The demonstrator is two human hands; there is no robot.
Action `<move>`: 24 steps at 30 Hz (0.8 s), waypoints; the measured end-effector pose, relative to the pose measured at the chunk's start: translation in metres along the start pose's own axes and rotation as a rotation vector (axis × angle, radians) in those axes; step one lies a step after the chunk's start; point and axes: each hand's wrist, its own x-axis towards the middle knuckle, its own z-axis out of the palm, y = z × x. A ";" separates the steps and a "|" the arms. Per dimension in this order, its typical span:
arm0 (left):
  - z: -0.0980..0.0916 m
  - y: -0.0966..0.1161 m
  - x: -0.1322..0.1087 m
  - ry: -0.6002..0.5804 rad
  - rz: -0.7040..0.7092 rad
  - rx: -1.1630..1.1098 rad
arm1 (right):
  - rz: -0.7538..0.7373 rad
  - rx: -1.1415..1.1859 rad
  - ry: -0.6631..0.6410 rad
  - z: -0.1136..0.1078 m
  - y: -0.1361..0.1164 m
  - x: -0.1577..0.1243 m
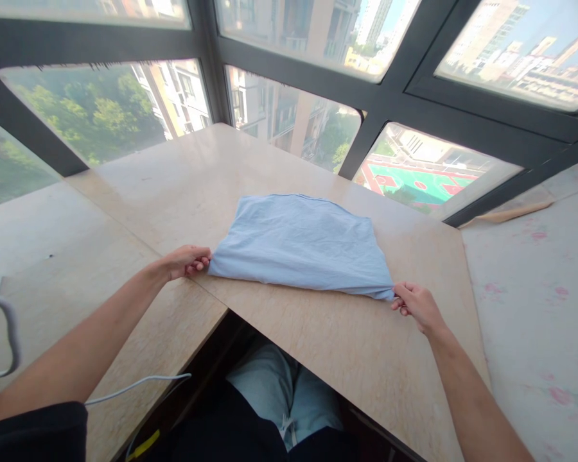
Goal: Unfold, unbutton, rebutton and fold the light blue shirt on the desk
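Observation:
A light blue folded garment [301, 242] lies flat on the beige marble ledge [347, 346] below the window. My left hand [187, 260] pinches the cloth's near left corner, fingers closed on the fabric. My right hand [417, 306] pinches the near right corner, where the fabric bunches into a point. Both forearms reach in from the bottom of the view.
Dark window frames [385, 96] rise right behind the ledge. A second marble slab [58, 256] adjoins on the left, with a white cable [135, 385] and a white curved handle [9, 333] near its front. A floral-patterned surface [544, 295] lies at the right. My legs [279, 398] show below the ledge's gap.

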 end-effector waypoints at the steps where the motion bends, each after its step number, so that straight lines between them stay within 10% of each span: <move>1: 0.003 0.001 -0.001 0.046 -0.009 0.041 | -0.001 -0.013 0.006 -0.002 0.000 0.000; 11: 0.032 0.030 -0.007 0.154 0.038 0.330 | -0.008 -0.120 0.041 -0.004 0.018 0.006; 24: 0.060 0.090 0.076 0.348 0.164 0.139 | -0.201 -0.506 0.299 0.055 -0.065 0.119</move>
